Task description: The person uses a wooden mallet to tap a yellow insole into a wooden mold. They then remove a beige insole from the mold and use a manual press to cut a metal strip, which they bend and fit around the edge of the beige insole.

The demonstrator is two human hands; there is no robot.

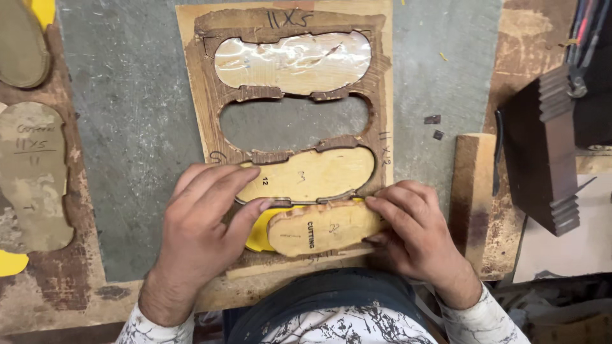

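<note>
Left hand [201,229] lies flat, fingers spread and extended, pressing the near edge of the wooden template board [201,95] and touching the yellow sheet [260,237]. Right hand [414,232] curls loosely, fingertips pinching the end of the tan sole pattern [322,229], which lies atop the yellow sheet at the board's near edge. One board cut-out shows bare grey bench top [134,127]. Dark stepped block [542,153] stands right of the board, well apart. Most of the yellow sheet is covered.
</note>
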